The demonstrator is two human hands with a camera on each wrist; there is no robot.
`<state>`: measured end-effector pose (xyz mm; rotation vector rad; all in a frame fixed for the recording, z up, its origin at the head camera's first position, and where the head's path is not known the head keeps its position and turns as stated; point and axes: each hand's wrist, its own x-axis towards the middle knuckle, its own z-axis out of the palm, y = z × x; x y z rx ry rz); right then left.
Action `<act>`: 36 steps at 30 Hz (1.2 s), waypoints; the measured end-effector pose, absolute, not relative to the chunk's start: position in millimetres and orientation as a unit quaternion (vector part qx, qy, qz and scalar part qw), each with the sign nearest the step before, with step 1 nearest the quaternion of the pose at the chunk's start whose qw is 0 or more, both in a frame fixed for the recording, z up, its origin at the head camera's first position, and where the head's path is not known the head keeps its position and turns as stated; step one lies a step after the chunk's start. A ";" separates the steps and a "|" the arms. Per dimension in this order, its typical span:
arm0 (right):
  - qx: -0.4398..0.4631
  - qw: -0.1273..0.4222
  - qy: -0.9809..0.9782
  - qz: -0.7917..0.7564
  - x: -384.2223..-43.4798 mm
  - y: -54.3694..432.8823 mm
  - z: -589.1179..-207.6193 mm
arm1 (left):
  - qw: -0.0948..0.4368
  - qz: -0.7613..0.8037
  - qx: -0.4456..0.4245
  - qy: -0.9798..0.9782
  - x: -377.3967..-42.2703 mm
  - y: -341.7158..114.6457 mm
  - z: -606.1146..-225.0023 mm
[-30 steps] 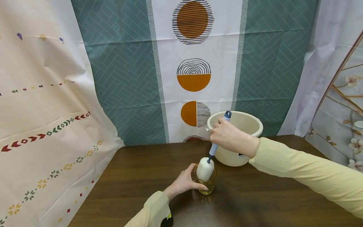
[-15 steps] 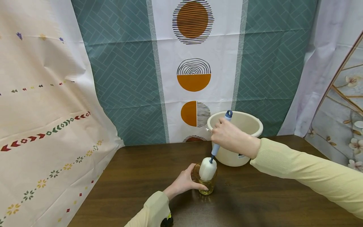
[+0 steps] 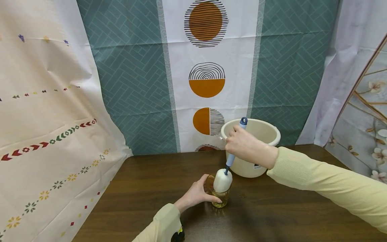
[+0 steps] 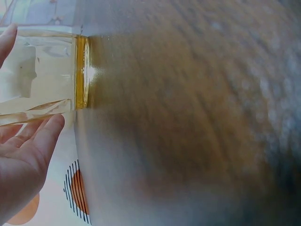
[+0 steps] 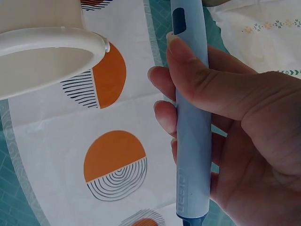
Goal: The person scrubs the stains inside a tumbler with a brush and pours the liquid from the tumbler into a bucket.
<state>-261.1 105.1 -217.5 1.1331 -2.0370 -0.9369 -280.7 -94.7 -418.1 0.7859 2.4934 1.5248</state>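
In the head view my left hand (image 3: 197, 195) grips an amber drinking glass (image 3: 222, 199) that stands on the table, thumb at the near side and fingers at the far side. My right hand (image 3: 245, 147) holds the pale blue handle of a sponge bottle brush (image 3: 223, 181). Its white sponge head slants down into the mouth of the glass, upper part above the rim. The left wrist view shows the sponge end through the clear wall of the glass (image 4: 51, 70), above its thick base. In the right wrist view fingers and thumb wrap the handle (image 5: 194, 127).
A cream bucket (image 3: 247, 168) stands behind the glass, partly hidden by my right hand. Dark wooden table (image 3: 145, 188) lies under everything. Patterned cloths (image 3: 133, 84) hang behind and at both sides. A small black object (image 3: 178, 236) sits by my left wrist.
The sponge head has shifted right and slightly down within the glass mouth, with the handle and right hand moving a little right. My left hand and the glass stay put.
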 end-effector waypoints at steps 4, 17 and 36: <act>0.431 0.301 -0.772 -0.357 -260.5 104.7 -216.5 | 0.056 0.503 0.260 0.823 -280.0 -94.0 -417.2; 0.451 0.297 -0.769 -0.341 -259.2 104.6 -216.4 | 0.057 0.505 0.255 0.823 -279.2 -94.0 -416.2; 0.468 0.316 -0.757 -0.329 -262.7 104.2 -216.1 | 0.044 0.479 0.253 0.839 -280.7 -95.2 -418.1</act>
